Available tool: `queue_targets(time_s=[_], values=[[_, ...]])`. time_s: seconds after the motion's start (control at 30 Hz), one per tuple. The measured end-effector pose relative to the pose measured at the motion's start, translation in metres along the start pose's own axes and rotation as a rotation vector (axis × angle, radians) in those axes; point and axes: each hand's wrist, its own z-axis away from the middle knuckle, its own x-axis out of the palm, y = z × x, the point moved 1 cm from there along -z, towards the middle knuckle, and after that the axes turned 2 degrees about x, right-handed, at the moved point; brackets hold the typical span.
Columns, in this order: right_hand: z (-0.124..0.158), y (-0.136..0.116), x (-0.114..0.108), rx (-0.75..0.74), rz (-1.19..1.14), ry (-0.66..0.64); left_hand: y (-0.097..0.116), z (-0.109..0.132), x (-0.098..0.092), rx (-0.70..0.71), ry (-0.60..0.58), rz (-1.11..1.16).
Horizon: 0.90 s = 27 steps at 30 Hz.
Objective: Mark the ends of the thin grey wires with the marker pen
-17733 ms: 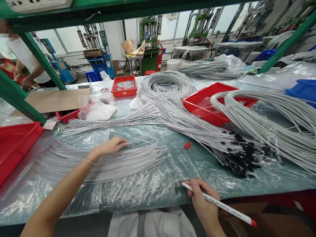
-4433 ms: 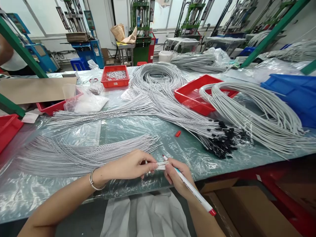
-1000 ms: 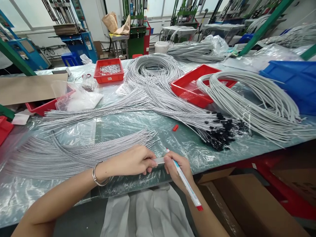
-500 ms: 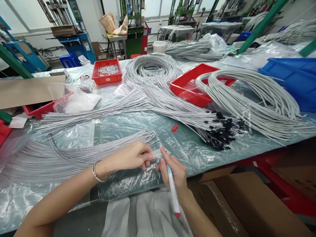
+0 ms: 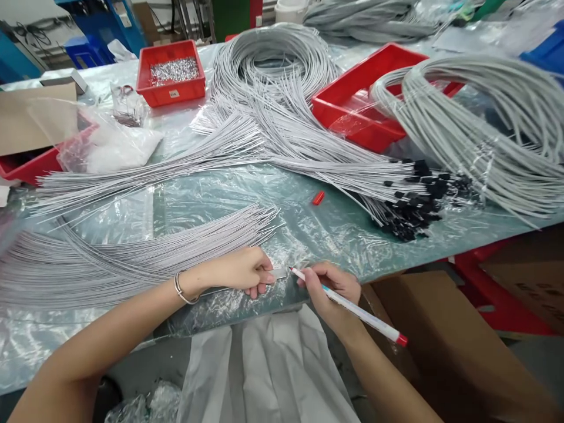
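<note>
My left hand [image 5: 240, 271] is closed, pinching a small flat bunch of grey wire ends [image 5: 278, 273] near the table's front edge. My right hand [image 5: 331, 288] grips a white marker pen [image 5: 352, 306] with a red end; its red tip touches the right end of that bunch. A wide fan of thin grey wires [image 5: 132, 258] lies on the plastic-covered table just behind and left of my left hand. The pen's loose red cap [image 5: 318, 197] rests further back on the table.
More grey wire bundles [image 5: 282, 117] and wires with black plugs [image 5: 418, 197] spread across the middle and right. Red trays [image 5: 352, 111], one with small metal parts [image 5: 171, 70], sit at the back. A cardboard box [image 5: 445, 341] stands below right; white cloth [image 5: 268, 376] hangs at the front.
The view has tilted down and closer. My right hand has turned the pen so its tip meets the wire ends again; my left hand still pinches the bunch.
</note>
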Motion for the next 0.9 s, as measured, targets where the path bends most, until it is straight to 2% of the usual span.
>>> queue_targets(time_s=[0.1, 0.2, 0.53, 0.9], values=[[-0.0041, -0.0059, -0.0002, -0.159, 0.12, 0.053, 0.0015, -0.0012, -0.0013, -0.014, -0.009, -0.01], [-0.0061, -0.0081, 0.0005, -0.225, 0.141, 0.054, 0.0027, -0.0018, -0.0011, -0.024, -0.015, -0.023], [-0.0036, -0.003, 0.0037, -0.294, 0.194, 0.053, 0.0002, -0.004, 0.0007, -0.015, -0.017, -0.027], [-0.0019, -0.0021, 0.0035, -0.29, 0.2, 0.029, -0.0027, -0.0055, 0.0024, -0.024, -0.006, -0.028]])
